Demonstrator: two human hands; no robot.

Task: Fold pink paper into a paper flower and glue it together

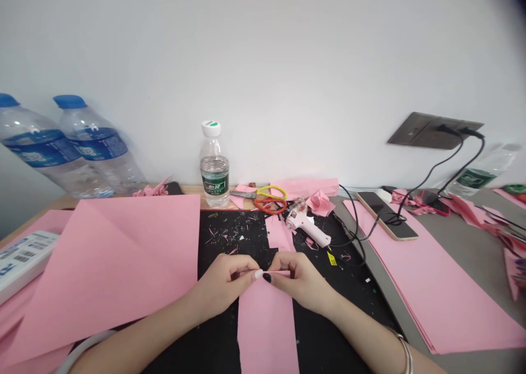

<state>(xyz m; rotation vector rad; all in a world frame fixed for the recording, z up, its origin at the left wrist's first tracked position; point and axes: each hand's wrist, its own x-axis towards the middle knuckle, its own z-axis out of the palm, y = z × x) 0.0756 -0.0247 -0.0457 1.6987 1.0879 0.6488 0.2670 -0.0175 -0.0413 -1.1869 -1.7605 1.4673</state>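
Between my two hands a strip of pink paper (268,324) hangs toward me, its far edge pinched between thumbs and fingers. My left hand (228,281) grips that edge on its left part, the thumb lying on top. Close beside it, my right hand (298,281) pinches the same edge, thumb tips nearly touching. The edge looks turned over along a narrow line, though the fingers hide part of it. Just beyond the hands lies a small pink paper piece (279,231), with a pale pink hot glue gun (309,228) to its right.
Large pink sheets lie left (139,253) and right (444,286) of the black mat (222,341). A phone (386,216) with cables rests on the right stack. Scissors (269,198) and a water bottle (214,168) are near the wall. Two big bottles (96,143) lean at the left.
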